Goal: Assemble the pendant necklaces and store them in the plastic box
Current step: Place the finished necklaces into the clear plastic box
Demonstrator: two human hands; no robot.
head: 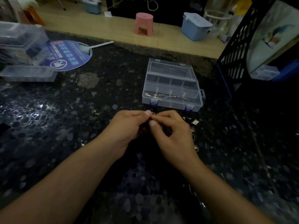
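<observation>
- The left hand [129, 126] and right hand [171, 131] meet over the near middle of the dark speckled countertop [64, 126], thumb and forefinger tips of each pinched together on something too small and dim to make out, probably a clasp, ring or chain end.
- Judging by that, the step in hand is assembly: joining a pendant to its chain, not yet storing.
- Just right of the right hand lie loose gold-toned findings [193, 130] and a small square pendant [195, 122] on the countertop.
- Just beyond the hands sits the clear plastic box [172, 92], lid open and laid back; a silver chain [165, 96] already lies across its near compartments.
- The next move likely calls for fine, steady fingertip work, then a short reach forward to the box.
- Far left lies a blue hand fan [68, 55].
</observation>
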